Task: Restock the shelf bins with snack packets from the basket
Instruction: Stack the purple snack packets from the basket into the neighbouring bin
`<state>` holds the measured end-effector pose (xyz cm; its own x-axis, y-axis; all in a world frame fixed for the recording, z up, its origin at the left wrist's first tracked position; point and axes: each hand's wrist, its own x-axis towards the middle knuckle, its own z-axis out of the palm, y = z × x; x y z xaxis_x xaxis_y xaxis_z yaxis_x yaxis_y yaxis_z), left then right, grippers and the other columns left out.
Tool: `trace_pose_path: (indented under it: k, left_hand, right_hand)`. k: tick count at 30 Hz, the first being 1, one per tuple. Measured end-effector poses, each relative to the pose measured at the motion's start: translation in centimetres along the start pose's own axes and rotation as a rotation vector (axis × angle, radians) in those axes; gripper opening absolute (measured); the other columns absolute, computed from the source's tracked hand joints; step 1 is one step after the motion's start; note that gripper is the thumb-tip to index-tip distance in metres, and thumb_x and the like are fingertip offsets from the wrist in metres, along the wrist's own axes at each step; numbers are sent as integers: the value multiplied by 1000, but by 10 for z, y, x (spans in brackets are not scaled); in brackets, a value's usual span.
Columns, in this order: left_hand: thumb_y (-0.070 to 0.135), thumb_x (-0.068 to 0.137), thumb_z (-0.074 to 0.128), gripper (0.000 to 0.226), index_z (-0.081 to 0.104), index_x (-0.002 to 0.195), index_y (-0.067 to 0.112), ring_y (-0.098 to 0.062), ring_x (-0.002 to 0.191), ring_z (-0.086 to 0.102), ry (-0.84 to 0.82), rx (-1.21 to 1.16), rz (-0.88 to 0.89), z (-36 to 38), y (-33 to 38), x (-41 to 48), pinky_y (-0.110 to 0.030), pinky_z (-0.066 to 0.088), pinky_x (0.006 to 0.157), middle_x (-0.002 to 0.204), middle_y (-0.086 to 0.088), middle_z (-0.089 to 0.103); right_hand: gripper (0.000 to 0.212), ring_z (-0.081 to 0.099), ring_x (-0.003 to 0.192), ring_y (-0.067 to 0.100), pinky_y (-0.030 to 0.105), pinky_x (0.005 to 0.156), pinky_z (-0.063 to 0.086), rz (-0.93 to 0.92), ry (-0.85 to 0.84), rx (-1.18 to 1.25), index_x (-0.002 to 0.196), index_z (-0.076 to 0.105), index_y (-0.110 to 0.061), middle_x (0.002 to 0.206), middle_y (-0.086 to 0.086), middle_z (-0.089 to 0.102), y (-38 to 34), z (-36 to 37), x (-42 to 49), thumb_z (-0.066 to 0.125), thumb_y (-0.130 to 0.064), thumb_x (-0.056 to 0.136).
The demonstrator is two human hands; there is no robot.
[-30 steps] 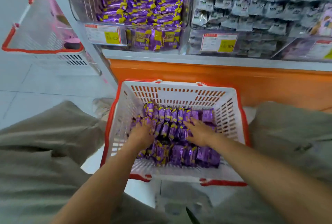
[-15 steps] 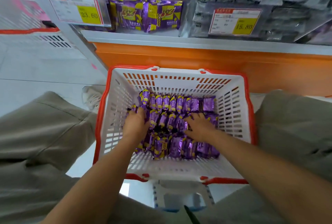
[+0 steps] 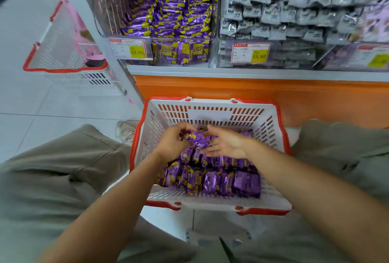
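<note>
A white basket with a red rim [image 3: 210, 100] stands on the floor between my knees, holding several purple and yellow snack packets [image 3: 216, 180]. My left hand [image 3: 172, 142] grips a bunch of purple packets [image 3: 197, 139] lifted above the pile. My right hand [image 3: 227, 142] is beside that bunch, fingers straight, palm against its right side. Above, a clear shelf bin [image 3: 168, 14] holds more of the same purple packets behind a price tag [image 3: 129, 48].
A neighbouring bin [image 3: 294, 10] holds grey-white packets with its own price tag [image 3: 250, 53]. An orange shelf base [image 3: 252, 94] runs behind the basket. A second red-rimmed basket [image 3: 63, 56] sits at the left on the tiled floor. My knees flank the basket.
Both hands rose from the pile in the basket; my left hand now holds a bunch of packets above it. My view tilted up, showing more of the shelf bins.
</note>
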<state>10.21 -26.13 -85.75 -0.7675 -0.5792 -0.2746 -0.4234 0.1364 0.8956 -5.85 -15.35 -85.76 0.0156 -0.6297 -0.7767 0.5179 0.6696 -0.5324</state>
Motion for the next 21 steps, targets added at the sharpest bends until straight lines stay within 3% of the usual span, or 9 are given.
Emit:
trace_pose_path:
  k: [3, 6, 8, 9, 11, 13, 15, 19, 21]
  left_hand:
    - [-23, 68, 62, 47, 69, 90, 18, -4, 96, 55, 66, 73, 115, -1, 18, -2, -21, 42, 87, 100, 4, 58]
    - [-22, 63, 61, 60, 68, 91, 31, -17, 110, 44, 153, 155, 199, -3, 30, -6, -25, 35, 101, 103, 7, 45]
    - [-19, 71, 63, 64, 63, 110, 32, -18, 108, 44, 170, 139, 191, -5, 39, -10, -22, 43, 95, 109, 1, 39]
    - [-16, 78, 62, 62, 59, 118, 30, -17, 102, 48, 189, 82, 165, -6, 45, -12, -18, 48, 85, 111, -2, 39]
    - [-5, 93, 53, 38, 53, 125, 16, -13, 80, 55, 230, -113, 88, -9, 61, -19, -14, 49, 64, 104, -9, 48]
    - [13, 102, 46, 21, 55, 120, 7, -9, 65, 60, 213, -275, 19, -12, 76, -26, -17, 49, 56, 89, -8, 57]
    - [24, 99, 52, 26, 59, 115, 4, -7, 65, 62, 171, -293, 44, -17, 86, -32, -23, 49, 61, 85, -6, 60]
    - [9, 83, 73, 24, 65, 106, 7, -20, 79, 57, 129, -132, 172, -23, 99, -37, -29, 45, 73, 88, -21, 63]
    - [7, 81, 76, 27, 64, 105, 13, -23, 83, 57, 144, -105, 224, -28, 109, -38, -27, 47, 75, 91, -16, 66]
  right_hand:
    - [22, 64, 95, 22, 34, 91, 51, -90, -144, 47, 118, 57, -16, 108, 8, 63, -3, 4, -19, 55, -22, 97]
    - [41, 60, 88, 18, 33, 84, 52, -185, -187, 60, 127, 57, -11, 101, 4, 64, -8, 8, -35, 63, -10, 86]
    - [45, 62, 87, 17, 33, 83, 50, -254, -175, 80, 129, 54, -16, 100, 3, 66, -13, 13, -46, 61, -3, 86]
    - [43, 63, 85, 16, 33, 83, 50, -301, -154, 91, 126, 54, -19, 100, 3, 66, -16, 16, -54, 59, 2, 88]
    - [41, 65, 83, 16, 36, 88, 51, -403, -88, 83, 120, 54, -18, 98, 4, 67, -22, 20, -63, 56, 8, 89]
    - [44, 66, 88, 18, 40, 97, 49, -499, -39, 23, 125, 50, -10, 100, 6, 68, -28, 23, -71, 58, 11, 87]
    - [43, 65, 97, 21, 41, 102, 47, -551, 27, -24, 122, 48, -5, 107, 11, 67, -34, 26, -78, 62, 12, 84]
    - [40, 62, 113, 25, 36, 102, 47, -642, 77, -112, 106, 51, -18, 120, 15, 63, -42, 36, -92, 68, 9, 80]
    - [43, 61, 114, 28, 39, 103, 47, -696, 106, -163, 110, 53, -16, 120, 15, 65, -46, 40, -95, 72, 5, 78]
